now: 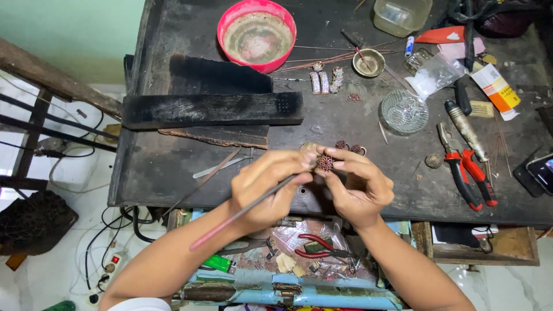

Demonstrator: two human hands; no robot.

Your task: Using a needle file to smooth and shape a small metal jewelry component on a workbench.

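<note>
A small round reddish-brown filigree piece of metal (pixel 325 163) sits at the centre of the frame, just above the near edge of the dark scorched worktop (pixel 368 190). The right hand (pixel 358 187) pinches it between thumb and fingertips, grip closed on the piece. The left hand (pixel 269 187) is closed around a long thin rod with a pinkish-red handle end (pixel 242 214); the rod slants from the lower left up to its tip, which meets the filigree piece.

Just above the hands, similar small reddish-brown round pieces (pixel 349 147) lie on the worktop. To the right of centre stands a clear ribbed glass dish (pixel 404 111), and further right lie red-handled pliers (pixel 468 173). At upper centre stands a pink plastic bowl with a grimy inside (pixel 257 35); right of it is a small brass cup (pixel 368 62). A charred black wooden block (pixel 212 109) lies at left of centre. Below the hands, an open drawer (pixel 299 253) holds a second pair of red-handled pliers (pixel 315 246).
</note>
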